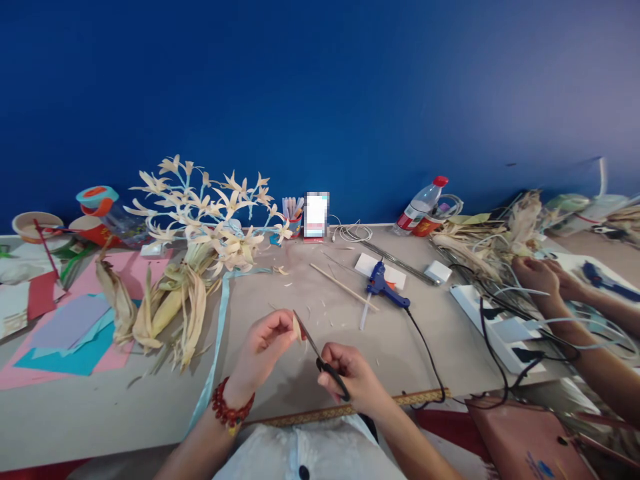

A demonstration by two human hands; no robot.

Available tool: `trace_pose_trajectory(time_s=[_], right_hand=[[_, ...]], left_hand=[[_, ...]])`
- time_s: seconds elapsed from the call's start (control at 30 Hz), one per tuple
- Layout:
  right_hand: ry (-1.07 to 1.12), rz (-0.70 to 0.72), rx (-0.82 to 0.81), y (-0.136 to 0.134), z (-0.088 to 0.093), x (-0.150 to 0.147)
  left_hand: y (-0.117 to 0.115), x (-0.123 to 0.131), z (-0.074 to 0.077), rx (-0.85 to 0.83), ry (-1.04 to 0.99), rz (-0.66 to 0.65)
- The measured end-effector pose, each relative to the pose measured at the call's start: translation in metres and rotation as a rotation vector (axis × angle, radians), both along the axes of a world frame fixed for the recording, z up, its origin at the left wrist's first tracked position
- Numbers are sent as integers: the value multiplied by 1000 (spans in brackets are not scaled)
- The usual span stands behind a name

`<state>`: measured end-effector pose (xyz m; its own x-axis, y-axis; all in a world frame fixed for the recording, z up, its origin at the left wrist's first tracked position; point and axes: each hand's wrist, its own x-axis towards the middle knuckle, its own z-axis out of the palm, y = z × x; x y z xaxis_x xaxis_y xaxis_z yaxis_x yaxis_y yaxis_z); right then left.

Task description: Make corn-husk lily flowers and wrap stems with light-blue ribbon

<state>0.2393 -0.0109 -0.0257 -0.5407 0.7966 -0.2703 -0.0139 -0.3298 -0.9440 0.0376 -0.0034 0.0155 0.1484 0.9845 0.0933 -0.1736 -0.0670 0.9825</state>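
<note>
My left hand (271,348), with red beads at the wrist, pinches a small pale piece of corn husk (297,329) above the table. My right hand (349,377) has its fingers in the black handles of a pair of scissors (329,373). The blades point up and left, right beside the husk piece; I cannot tell whether they touch it. Small pale scraps (323,315) lie on the table beyond my hands. Farther back at the left stands a bunch of husk flowers (235,230) on light blue stems.
A blue glue gun (384,287) lies right of centre, near a wooden stick (345,287). Dried corn husks (167,310) and coloured paper (75,323) are at left. A power strip (500,333), a bottle (417,207) and another person's hands (543,277) are at right.
</note>
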Motion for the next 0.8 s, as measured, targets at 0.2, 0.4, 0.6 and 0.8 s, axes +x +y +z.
trace_pose_trajectory(time_s=[0.2,0.4,0.6,0.8], right_hand=[[59,-155,80,11,15,-1],[209,-278,108,28,36,-20],[183,-241,113,31,33,-23],[182,-335,151,26,28,-22]], left_hand=[[1,1,3,-102,-7,-143],[0,9,-5,-171,-22,-222],[-2,5,-6,-139,41,-162],[-5,9,-9,-96,-92,75]])
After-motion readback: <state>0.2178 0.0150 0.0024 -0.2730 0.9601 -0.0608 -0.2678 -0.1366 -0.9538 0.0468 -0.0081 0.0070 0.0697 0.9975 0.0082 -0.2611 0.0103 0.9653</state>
